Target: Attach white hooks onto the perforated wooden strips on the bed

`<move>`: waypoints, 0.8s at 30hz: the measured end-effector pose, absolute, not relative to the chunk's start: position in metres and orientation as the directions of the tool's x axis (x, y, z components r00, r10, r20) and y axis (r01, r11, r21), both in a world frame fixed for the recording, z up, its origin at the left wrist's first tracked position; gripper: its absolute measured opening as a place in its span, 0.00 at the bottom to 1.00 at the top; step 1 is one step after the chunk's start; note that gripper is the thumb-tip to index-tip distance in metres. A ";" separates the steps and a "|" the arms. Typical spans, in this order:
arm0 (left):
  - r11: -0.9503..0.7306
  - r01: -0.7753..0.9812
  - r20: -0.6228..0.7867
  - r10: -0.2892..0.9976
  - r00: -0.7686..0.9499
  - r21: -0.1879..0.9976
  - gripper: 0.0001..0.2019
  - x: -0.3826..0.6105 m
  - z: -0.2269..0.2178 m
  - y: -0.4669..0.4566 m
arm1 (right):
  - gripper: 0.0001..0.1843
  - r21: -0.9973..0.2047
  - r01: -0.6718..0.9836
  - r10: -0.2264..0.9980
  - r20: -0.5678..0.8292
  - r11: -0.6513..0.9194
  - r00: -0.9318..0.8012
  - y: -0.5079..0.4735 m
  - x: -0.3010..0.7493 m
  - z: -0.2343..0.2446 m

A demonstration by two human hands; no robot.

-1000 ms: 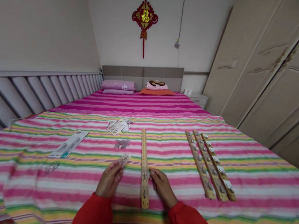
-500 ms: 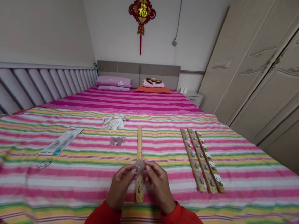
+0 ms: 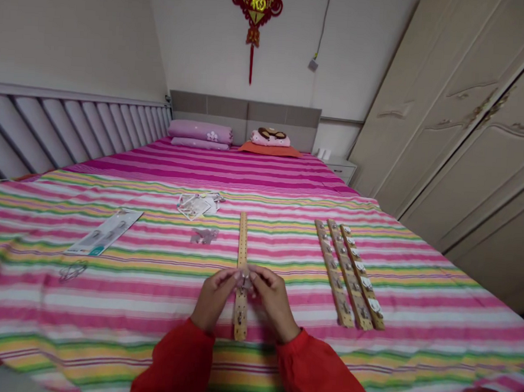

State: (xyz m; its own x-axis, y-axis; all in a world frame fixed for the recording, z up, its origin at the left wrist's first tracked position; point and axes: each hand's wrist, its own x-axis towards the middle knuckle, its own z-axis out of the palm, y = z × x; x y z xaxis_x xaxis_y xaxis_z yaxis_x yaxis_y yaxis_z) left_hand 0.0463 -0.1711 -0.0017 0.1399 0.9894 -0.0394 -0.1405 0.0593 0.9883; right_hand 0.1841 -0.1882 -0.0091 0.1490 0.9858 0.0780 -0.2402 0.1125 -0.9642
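Between my fingertips is a small clear adhesive hook (image 3: 245, 279) with a metal part in its middle. My left hand (image 3: 215, 295) pinches its left edge, and my right hand (image 3: 272, 297) pinches the right one. Directly beneath runs a narrow wooden strip (image 3: 243, 237) with rows of small holes, lying lengthwise in front of me. Nearer to me on that strip sits another metal hook (image 3: 239, 317). Whether the held hook touches the wood, I cannot tell. A small pile of clear hook pieces (image 3: 204, 235) lies to the left of the strip.
On the right lie three strips (image 3: 346, 275) with hooks along them. A flat pack of hooks (image 3: 106, 232) and a tangle of thin wire (image 3: 73, 271) are on the left. Small packets (image 3: 199, 205) lie farther back. Everything rests on a striped bedsheet (image 3: 157, 308).
Both hands have drawn the clear hook lower over the strip, and its metal part now faces up more plainly. The whole view has tilted slightly downward.
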 end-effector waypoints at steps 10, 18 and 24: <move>0.093 -0.065 -0.086 0.991 0.105 0.994 0.19 0.056 -0.013 -0.117 | 0.14 -0.948 -0.294 0.968 0.051 0.125 0.248 -0.143 0.187 -0.028; 0.104 -0.012 -0.103 0.993 0.056 0.995 0.14 0.058 -0.040 -0.098 | 0.15 -0.950 -0.304 0.972 -0.005 0.069 0.235 -0.123 0.184 -0.054; 0.110 0.054 -0.112 0.993 0.026 0.992 0.11 0.059 -0.048 -0.093 | 0.15 -0.968 -0.237 0.968 0.019 0.080 0.250 -0.119 0.184 -0.065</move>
State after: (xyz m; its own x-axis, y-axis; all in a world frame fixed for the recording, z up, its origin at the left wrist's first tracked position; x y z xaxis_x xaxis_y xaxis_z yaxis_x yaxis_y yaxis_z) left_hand 0.0593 -0.0931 -0.0481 0.0258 0.9934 -0.1117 0.0541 0.1102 0.9924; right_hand 0.1836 -0.1188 -0.0650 0.2501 0.9680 0.0186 -0.2366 0.0797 -0.9683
